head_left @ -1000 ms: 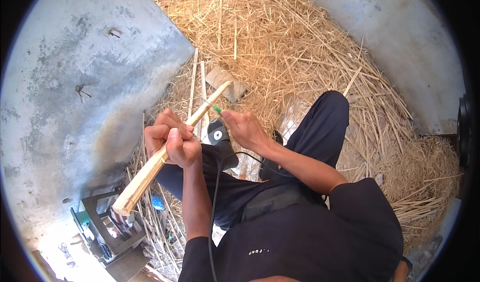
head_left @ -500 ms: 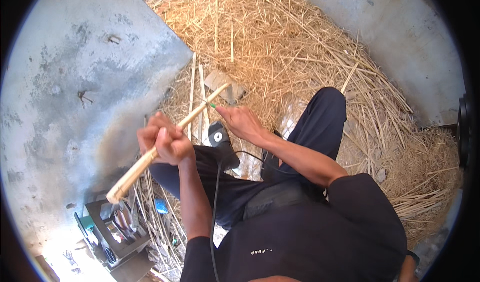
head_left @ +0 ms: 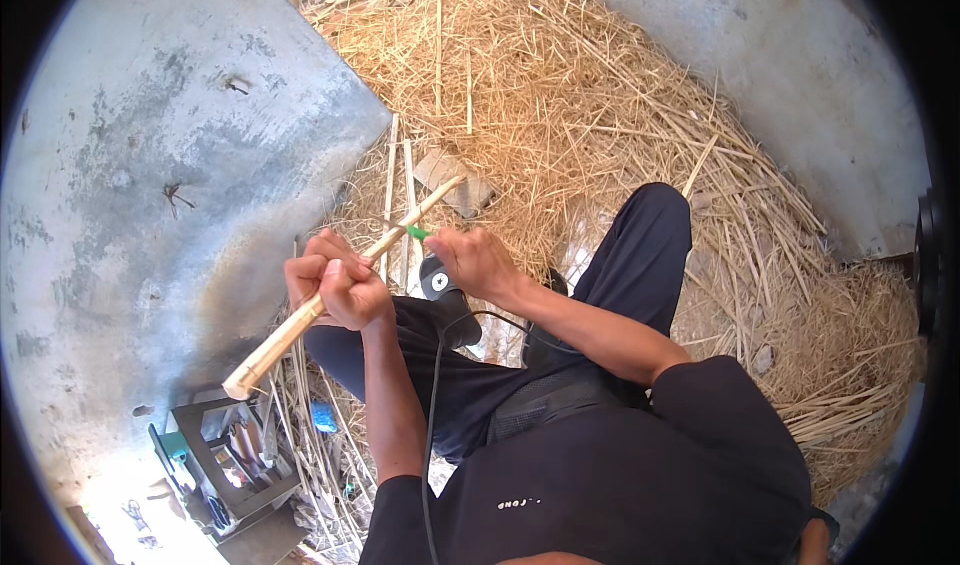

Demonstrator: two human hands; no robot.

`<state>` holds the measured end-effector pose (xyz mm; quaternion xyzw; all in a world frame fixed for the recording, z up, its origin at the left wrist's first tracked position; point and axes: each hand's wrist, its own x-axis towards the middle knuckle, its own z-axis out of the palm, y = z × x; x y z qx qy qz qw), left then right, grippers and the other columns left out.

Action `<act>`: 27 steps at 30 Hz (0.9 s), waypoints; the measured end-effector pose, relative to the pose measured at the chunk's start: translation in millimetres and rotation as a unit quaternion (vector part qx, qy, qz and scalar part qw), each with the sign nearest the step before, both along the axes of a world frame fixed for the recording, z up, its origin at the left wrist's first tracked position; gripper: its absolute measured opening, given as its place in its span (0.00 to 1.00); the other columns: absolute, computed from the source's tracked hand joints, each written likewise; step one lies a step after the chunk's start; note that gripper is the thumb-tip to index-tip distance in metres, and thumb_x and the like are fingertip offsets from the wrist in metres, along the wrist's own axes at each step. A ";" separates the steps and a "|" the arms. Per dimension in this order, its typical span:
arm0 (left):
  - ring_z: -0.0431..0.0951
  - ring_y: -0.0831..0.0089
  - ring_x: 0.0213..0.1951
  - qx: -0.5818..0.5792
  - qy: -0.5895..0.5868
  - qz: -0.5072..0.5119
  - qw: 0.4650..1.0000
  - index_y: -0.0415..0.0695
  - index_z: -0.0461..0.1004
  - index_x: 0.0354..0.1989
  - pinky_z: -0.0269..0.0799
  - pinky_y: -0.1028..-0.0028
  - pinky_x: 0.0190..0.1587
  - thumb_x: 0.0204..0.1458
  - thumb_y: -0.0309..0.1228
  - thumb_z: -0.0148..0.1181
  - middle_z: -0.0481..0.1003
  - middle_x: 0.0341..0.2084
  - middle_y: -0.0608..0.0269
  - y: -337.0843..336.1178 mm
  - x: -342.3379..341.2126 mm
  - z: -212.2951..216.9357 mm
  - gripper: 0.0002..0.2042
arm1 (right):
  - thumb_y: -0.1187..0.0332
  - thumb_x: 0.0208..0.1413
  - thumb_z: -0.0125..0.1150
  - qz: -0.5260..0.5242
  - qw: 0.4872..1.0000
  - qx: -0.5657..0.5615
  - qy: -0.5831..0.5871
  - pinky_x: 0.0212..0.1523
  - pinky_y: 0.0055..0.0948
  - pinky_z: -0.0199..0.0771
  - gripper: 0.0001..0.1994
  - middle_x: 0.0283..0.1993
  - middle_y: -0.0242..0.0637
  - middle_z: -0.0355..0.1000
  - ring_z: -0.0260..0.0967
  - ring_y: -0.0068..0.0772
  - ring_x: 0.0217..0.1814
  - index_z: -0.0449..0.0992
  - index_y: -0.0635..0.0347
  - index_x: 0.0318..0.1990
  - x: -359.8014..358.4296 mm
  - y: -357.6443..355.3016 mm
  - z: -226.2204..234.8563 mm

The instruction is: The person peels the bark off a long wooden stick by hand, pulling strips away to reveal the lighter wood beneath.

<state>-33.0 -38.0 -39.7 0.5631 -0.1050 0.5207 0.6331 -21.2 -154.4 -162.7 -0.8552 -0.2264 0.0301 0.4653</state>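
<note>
My left hand (head_left: 340,283) is closed around a long pale wooden stick (head_left: 270,357), which slants from lower left up to the right. The stick's thinner end points at the straw, and its thick, cut end sticks out below my fist. In my right hand (head_left: 478,265), the fingers are wrapped round a small knife with a green handle (head_left: 417,233). Its thin dark blade lies across the stick, a little beyond my left hand. Most of the handle is hidden in my fingers.
Straw and shavings (head_left: 530,95) cover the floor ahead. Long split strips (head_left: 391,170) lie by a flat stone (head_left: 470,198). A wall (head_left: 150,165) stands close on the left. At lower left is a dark tool box (head_left: 235,465). A black cable (head_left: 433,405) runs down my front.
The right hand and knife have drawn back along the stick, closer to my left hand. The stick has shifted slightly to the right; both hands keep their hold.
</note>
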 end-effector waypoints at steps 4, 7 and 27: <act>0.48 0.82 0.10 -0.027 0.003 -0.012 1.000 0.43 0.53 0.16 0.48 0.80 0.14 0.36 0.23 0.43 0.53 0.05 0.65 11.8 5.5 -4.9 0.05 | 0.48 0.62 0.33 -0.059 0.996 -0.068 0.027 0.22 0.48 0.68 0.30 0.17 0.53 0.67 0.68 0.51 0.20 0.73 0.64 0.25 30.9 0.4 -20.3; 0.49 0.82 0.10 -0.023 0.013 0.025 0.999 0.43 0.53 0.16 0.48 0.81 0.12 0.37 0.23 0.43 0.53 0.05 0.65 19.5 14.3 1.9 0.06 | 0.48 0.62 0.33 -0.038 0.997 -0.041 0.048 0.23 0.48 0.68 0.31 0.16 0.57 0.65 0.69 0.54 0.22 0.71 0.67 0.22 37.0 8.0 0.1; 0.47 0.82 0.10 0.011 0.027 0.013 0.999 0.42 0.54 0.17 0.45 0.82 0.13 0.37 0.25 0.42 0.52 0.04 0.65 -9.9 0.6 -3.7 0.04 | 0.57 0.62 0.36 -0.022 0.992 0.049 0.115 0.21 0.47 0.63 0.20 0.13 0.52 0.63 0.64 0.53 0.16 0.67 0.64 0.29 -4.3 -16.6 8.7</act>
